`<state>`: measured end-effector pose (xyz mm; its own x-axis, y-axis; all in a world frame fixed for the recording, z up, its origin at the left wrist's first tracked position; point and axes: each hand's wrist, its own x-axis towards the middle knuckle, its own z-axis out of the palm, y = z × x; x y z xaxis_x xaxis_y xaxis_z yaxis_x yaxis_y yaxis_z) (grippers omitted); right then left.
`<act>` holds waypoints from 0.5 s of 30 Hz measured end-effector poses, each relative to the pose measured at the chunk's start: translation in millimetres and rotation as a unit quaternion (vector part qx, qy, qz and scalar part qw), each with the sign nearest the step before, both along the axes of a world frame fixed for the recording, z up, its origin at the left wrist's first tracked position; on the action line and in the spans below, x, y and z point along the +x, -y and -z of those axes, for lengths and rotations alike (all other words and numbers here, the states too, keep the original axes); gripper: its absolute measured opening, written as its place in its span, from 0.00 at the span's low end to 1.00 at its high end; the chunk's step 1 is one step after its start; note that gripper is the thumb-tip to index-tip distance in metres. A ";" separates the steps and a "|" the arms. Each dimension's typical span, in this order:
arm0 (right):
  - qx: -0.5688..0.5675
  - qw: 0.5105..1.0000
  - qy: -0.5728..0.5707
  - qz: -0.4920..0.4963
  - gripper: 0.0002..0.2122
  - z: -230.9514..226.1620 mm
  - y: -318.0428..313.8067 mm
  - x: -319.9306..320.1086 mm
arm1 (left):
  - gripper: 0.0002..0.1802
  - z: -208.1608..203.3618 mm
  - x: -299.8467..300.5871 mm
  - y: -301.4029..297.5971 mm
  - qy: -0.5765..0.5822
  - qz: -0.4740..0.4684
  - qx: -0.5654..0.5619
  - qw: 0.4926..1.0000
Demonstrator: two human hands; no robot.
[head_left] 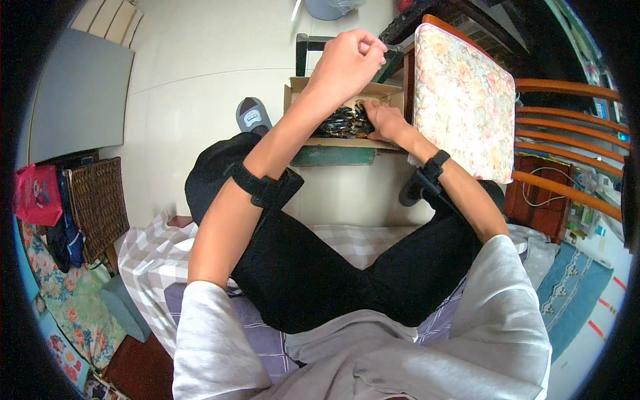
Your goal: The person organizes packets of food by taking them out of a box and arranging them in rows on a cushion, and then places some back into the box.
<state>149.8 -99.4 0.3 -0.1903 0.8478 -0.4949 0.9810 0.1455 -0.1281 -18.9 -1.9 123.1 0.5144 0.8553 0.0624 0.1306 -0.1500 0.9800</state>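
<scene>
Dark pieces (pixel 339 124) apparently being sorted in box (pixel 393 97). Over box's far side, left hand (pixel 350 61) held, fingers curled together; inside, right hand's (pixel 383 121) grip cannot be told. Gentle separating seems required.

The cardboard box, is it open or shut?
Open: the cardboard box has nothing covering its top, and dark shiny items show inside, beside the right hand.

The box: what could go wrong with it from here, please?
The right hand is at the right end of the box, so a push might shift it. The dark items lie close together; lifting one could perhaps drag others out. The left forearm crosses the box in this view and may hide some items.
</scene>
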 end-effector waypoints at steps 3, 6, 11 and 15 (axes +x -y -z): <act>-0.020 1.000 0.021 0.003 0.31 3.5 1.7 -12.1 | 0.14 -2.8 0.1 -2.6 0.031 -0.001 0.000 1.000; -0.007 0.996 0.092 -0.007 0.35 12.5 1.1 -18.2 | 0.14 -9.7 1.2 1.6 0.026 -0.009 -0.024 0.999; -0.050 0.992 0.119 -0.015 0.34 20.3 -17.0 -24.9 | 0.14 -15.7 -7.8 4.4 0.029 -0.016 -0.019 0.999; -0.045 0.996 0.074 0.008 0.35 33.3 -26.3 -10.1 | 0.13 -20.1 -7.7 4.7 0.043 -0.039 -0.029 0.998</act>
